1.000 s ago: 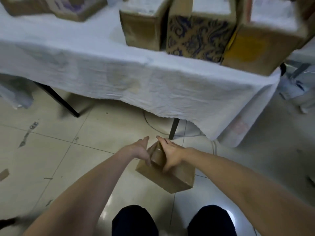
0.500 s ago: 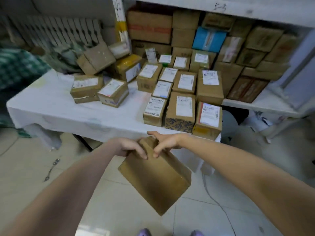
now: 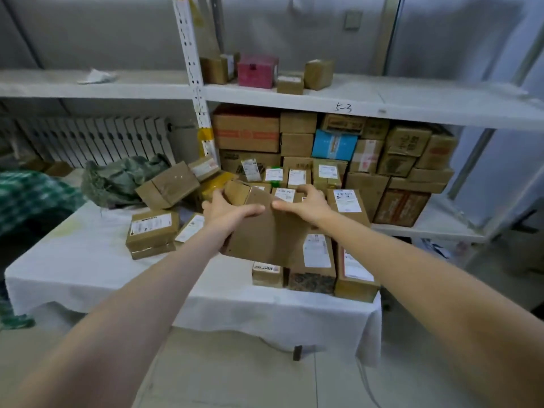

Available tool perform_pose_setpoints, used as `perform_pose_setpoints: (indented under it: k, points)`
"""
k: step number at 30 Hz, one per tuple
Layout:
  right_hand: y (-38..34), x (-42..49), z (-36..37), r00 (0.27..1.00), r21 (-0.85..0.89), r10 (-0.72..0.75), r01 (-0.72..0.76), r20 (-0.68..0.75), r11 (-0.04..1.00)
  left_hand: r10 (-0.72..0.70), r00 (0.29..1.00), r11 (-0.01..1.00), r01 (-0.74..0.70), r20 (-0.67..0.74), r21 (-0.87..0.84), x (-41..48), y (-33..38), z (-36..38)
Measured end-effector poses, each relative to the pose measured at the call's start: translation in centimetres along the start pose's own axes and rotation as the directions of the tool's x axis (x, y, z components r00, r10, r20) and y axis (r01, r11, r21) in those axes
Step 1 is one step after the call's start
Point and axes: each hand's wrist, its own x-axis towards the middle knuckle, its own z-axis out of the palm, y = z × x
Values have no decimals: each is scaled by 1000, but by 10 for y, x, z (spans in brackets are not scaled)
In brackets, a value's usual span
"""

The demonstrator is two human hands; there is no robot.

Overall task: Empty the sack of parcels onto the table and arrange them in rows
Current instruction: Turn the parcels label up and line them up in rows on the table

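The parcel [image 3: 259, 234], a plain brown box, is in the air over the desk [image 3: 88, 260], above the near end of the rows [image 3: 316, 254] on the desk's right half. Both hands grasp it at its far upper edge. The left hand [image 3: 226, 209] has the left corner and the right hand [image 3: 306, 203] the right, with thumbs on the near face and fingers [image 3: 306, 189] curled over the far side. From that grip the parcel hangs tilted toward the person, its long axis seemingly running from the hands down to the desk's near edge. No label shows on the face turned this way.

Labelled boxes already lie under it and to its right. Bare cloth lies just left of the rows, on the left hand's side, so a free spot looks to be leftward. Further left are loose parcels [image 3: 151, 231] and the green sack [image 3: 117, 181].
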Motion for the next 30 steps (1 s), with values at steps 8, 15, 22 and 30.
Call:
perform_pose_setpoints:
  k: [8,15,22,30]
  points:
    - [0,61,-6,832,795,339,-535,438,287,795,605,408,-578,36,707,36,20,43]
    - [-4,163,-44,887,716,221,-458,405,527,926,204,-137,-602,317,786,136,30,85]
    - [24,266,-75,994,764,105,-70,2,641,532,809,846,-519,-251,120,202,93,133]
    - [18,293,-78,764,-454,-527,345,-373,821,182,952,760,22,245,-650,261,171,173]
